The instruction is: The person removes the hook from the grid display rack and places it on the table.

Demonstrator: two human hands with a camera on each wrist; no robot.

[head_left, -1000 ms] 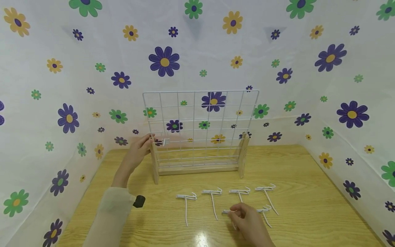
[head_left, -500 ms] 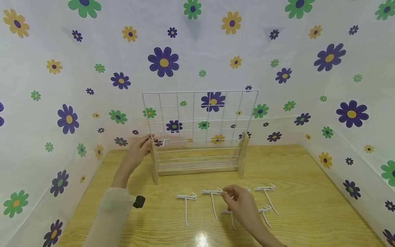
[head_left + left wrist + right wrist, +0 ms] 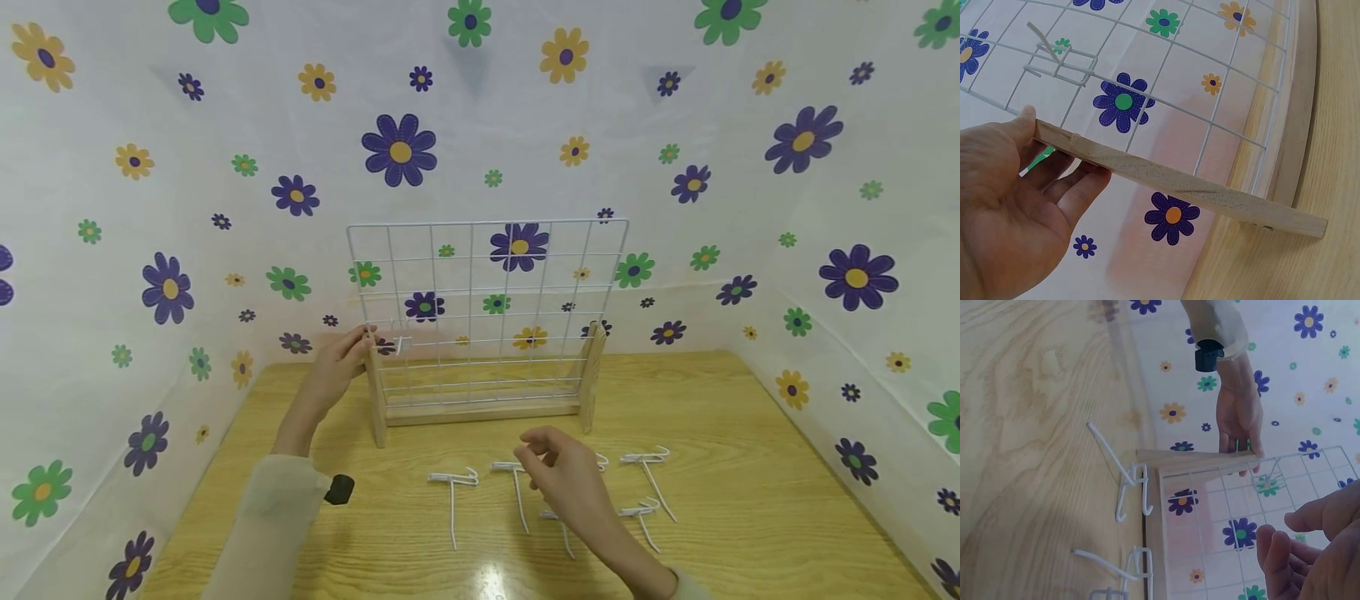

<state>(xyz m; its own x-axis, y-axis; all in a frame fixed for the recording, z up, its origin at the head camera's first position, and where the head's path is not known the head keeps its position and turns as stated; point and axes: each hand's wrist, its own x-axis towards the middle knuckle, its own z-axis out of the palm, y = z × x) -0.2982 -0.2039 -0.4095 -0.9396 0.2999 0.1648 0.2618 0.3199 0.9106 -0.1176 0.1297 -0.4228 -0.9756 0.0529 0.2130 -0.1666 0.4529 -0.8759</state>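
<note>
A white wire grid panel (image 3: 472,257) stands upright in a wooden stand (image 3: 592,379). My left hand (image 3: 333,367) grips the stand's left upright (image 3: 1172,178) near its top, thumb on one side and fingers on the other. A white wire hook (image 3: 1063,65) hangs on the panel close to that hand. My right hand (image 3: 566,475) is raised over the loose hooks before the stand, its fingers loosely bent and nothing between thumb and fingertips in the right wrist view. It partly hides a hook (image 3: 510,467) and another behind it.
Several white hooks lie on the wooden table (image 3: 720,425), among them a left hook (image 3: 452,500), a far right hook (image 3: 648,462) and a nearer hook (image 3: 640,511). Flower-printed cloth (image 3: 480,100) encloses the back and both sides.
My right hand has risen from the nearer hooks and moved forward and left, uncovering the near middle hook. My left hand stays on the upright.
</note>
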